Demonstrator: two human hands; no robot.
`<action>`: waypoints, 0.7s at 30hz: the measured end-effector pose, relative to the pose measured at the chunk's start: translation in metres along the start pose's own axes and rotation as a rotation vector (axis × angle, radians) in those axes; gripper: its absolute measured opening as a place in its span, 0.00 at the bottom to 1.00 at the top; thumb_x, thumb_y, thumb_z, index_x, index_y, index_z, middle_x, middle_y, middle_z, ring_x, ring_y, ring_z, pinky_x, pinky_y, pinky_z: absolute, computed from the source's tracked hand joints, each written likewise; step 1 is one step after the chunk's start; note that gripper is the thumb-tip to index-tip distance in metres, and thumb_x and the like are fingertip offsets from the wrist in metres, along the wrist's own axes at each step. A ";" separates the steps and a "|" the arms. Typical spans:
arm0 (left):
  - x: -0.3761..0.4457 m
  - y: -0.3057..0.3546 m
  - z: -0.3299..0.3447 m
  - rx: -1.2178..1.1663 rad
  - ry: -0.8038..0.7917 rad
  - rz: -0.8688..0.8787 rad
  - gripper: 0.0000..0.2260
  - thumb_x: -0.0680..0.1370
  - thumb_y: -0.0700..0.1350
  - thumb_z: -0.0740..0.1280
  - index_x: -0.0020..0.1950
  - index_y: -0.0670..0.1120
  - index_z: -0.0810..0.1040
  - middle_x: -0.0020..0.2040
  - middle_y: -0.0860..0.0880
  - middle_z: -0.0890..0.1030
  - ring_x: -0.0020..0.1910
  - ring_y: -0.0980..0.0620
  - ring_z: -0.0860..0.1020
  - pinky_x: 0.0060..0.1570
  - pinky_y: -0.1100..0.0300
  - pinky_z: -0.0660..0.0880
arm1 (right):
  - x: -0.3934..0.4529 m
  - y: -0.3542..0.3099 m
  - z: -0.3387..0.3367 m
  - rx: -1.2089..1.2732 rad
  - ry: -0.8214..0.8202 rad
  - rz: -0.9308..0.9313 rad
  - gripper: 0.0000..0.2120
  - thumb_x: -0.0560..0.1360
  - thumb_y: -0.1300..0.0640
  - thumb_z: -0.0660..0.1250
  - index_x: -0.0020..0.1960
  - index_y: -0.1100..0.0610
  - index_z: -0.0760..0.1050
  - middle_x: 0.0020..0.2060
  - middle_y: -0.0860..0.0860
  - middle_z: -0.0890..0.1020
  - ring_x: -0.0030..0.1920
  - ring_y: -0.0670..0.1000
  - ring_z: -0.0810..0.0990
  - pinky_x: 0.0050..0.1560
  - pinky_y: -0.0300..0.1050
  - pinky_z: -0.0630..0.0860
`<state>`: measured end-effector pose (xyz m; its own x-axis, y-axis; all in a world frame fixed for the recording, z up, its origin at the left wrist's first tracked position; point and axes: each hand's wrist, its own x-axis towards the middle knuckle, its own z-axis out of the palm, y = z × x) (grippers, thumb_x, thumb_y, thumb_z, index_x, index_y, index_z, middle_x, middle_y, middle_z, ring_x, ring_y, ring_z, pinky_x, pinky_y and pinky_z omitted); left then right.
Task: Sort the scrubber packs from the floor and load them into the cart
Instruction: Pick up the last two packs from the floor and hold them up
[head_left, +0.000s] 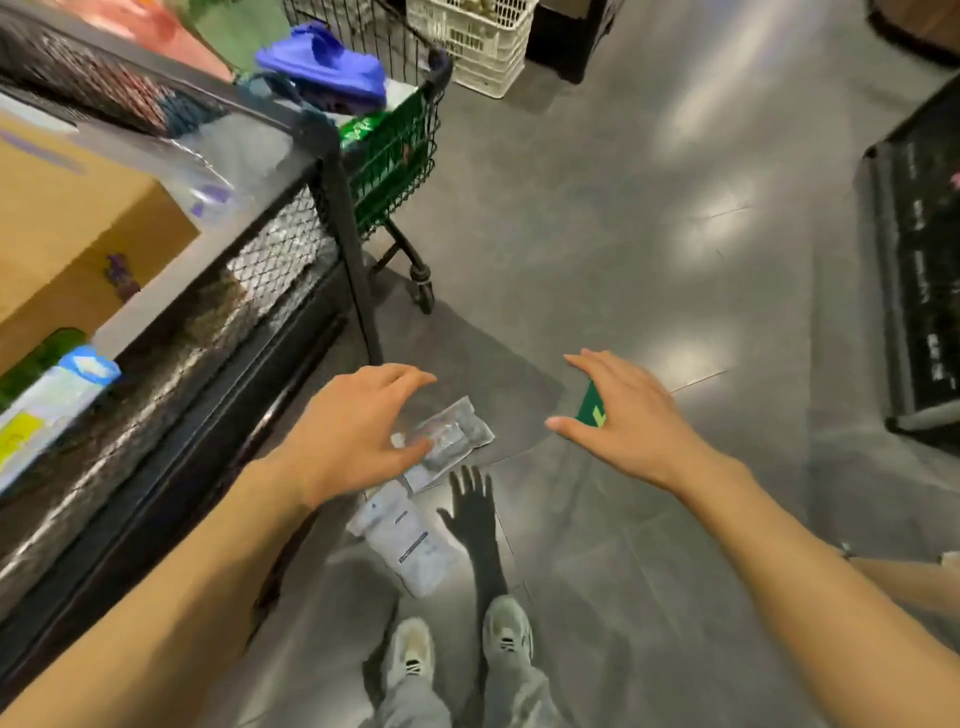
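Reaching forward and down, both bare hands hover over the grey floor (597, 234) with their fingers spread and only loosely bent, gripping nothing. The left hand (353, 431) sits at about 7 o'clock from the middle of the view; a clear scrubber pack (457, 434) lies on the floor beyond and under its fingers (410, 376), showing past the thumb toward 3 o'clock. Whether the thumb touches that pack I cannot tell. A white scrubber pack (410, 540) lies flat on the floor at 6 o'clock from that hand, near the person's shoes (457, 644). The right hand (618, 415) hovers at about 4 o'clock, palm down, and a green pack (592, 408) peeks out between its thumb and forefinger, mostly hidden beneath the palm; contact is unclear. The green cart (395, 156) stands at 11 o'clock, well apart from both hands, already holding blue and green goods. A black mesh shelf (280, 244) with a cardboard box (78, 218) fills the 9 o'clock side.
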<state>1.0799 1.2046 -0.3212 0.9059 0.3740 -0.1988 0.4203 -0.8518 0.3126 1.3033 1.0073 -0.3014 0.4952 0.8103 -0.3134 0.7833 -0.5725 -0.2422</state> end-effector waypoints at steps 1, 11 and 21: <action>0.012 -0.013 0.025 0.000 -0.008 -0.010 0.35 0.72 0.65 0.61 0.77 0.51 0.69 0.74 0.50 0.73 0.71 0.46 0.74 0.67 0.51 0.72 | 0.019 0.007 0.022 -0.015 -0.015 -0.019 0.43 0.73 0.28 0.63 0.80 0.50 0.61 0.80 0.51 0.63 0.81 0.53 0.58 0.79 0.50 0.53; 0.121 -0.141 0.319 -0.016 0.013 -0.070 0.36 0.75 0.63 0.71 0.79 0.58 0.62 0.77 0.56 0.68 0.75 0.53 0.67 0.73 0.51 0.66 | 0.208 0.086 0.317 -0.093 0.014 -0.196 0.47 0.68 0.26 0.56 0.79 0.52 0.62 0.78 0.54 0.67 0.79 0.55 0.62 0.79 0.55 0.58; 0.169 -0.214 0.478 -0.035 0.100 -0.024 0.35 0.74 0.64 0.70 0.78 0.58 0.63 0.75 0.55 0.71 0.70 0.53 0.72 0.69 0.50 0.72 | 0.334 0.094 0.474 -0.221 -0.001 -0.376 0.39 0.75 0.36 0.69 0.79 0.55 0.63 0.74 0.55 0.72 0.72 0.58 0.70 0.71 0.48 0.63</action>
<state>1.1176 1.2753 -0.8654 0.8953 0.4307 -0.1135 0.4422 -0.8292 0.3418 1.3643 1.1642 -0.8644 0.1594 0.9571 -0.2418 0.9708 -0.1965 -0.1377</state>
